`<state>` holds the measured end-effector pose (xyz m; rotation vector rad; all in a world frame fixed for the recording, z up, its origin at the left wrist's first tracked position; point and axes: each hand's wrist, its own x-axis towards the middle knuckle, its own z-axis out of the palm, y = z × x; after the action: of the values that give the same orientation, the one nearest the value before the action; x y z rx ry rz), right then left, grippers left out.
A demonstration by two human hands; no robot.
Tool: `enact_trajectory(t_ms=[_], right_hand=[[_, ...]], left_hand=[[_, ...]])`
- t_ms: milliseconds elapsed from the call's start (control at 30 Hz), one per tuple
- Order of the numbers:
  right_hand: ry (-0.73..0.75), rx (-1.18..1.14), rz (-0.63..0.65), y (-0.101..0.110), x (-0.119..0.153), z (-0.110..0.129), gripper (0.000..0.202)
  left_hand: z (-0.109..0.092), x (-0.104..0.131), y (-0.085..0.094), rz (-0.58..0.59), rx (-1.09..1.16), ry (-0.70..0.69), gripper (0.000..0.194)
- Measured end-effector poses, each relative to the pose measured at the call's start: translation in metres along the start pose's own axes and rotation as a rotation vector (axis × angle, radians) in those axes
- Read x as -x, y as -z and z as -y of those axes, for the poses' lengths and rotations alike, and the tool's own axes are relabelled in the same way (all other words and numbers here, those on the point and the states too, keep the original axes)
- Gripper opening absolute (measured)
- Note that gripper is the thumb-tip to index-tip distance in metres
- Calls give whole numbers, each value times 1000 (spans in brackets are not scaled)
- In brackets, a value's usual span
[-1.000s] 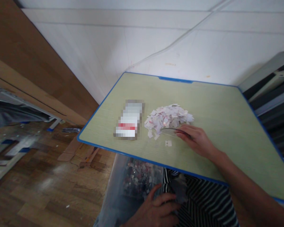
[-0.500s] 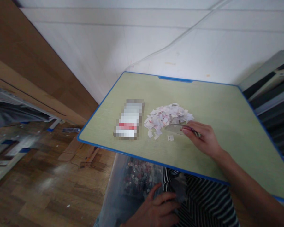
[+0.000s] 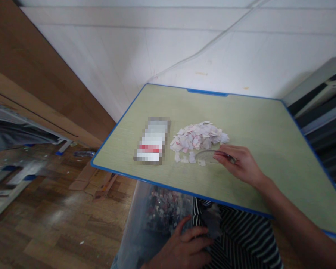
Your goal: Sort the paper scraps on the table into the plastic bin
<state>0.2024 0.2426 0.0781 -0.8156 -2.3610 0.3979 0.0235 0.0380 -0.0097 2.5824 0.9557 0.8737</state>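
On the green table (image 3: 257,123) with a blue edge lies a heap of small white paper pieces (image 3: 198,135). Several loose pieces lie at its near side. My right hand (image 3: 240,164) pinches a thin, clear, curved plastic piece (image 3: 205,155), whose tip is beside the loose pieces. Left of the heap rests a pixelated phone-like slab (image 3: 153,141). Below the table edge, my left hand (image 3: 184,243) is over my lap, fingers apart, beside a small clear bag (image 3: 211,220) on the striped cloth (image 3: 243,231). Whether it touches the bag is unclear.
A translucent bin (image 3: 131,224) holding many small bits stands under the near table edge. A white wall (image 3: 179,45) with a cable is behind the table. Cardboard (image 3: 44,74) stands at the left, and a folded metal frame (image 3: 319,82) leans at the right.
The clear piece in my right hand has moved slightly down and right, away from the heap. One loose paper piece now lies separated near its tip. My left hand is nearly unmoved.
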Motion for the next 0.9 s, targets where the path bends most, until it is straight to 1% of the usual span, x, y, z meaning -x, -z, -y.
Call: enact_trajectory(t_ms=[133,200,267,400,533,667,733,900], right_hand=[[-18,-15,3,6,0,0,28],[-21,-19,24,9,0,0,29],[-37,-5,20,12,1,0,31],[-98,-15,-17,14,3,-1,35],[-112,-29,-51,11,4,-2,34],[-55,23,3,7,3,-1,27],[-50,60,23,9,3,-1,23],[-42,77,70,18,2,1,27]], left_hand=[[-1,0,1,52,-25,-6,21],[-1,0,3,61,-20,-1,18],[-1,-2,4,53,-10,7,18],[-1,-4,7,38,2,1,16],[-2,-4,9,80,0,17,13],[-3,-3,9,75,7,14,14],[-2,-2,8,85,6,13,17],[-2,-3,8,94,2,10,22]])
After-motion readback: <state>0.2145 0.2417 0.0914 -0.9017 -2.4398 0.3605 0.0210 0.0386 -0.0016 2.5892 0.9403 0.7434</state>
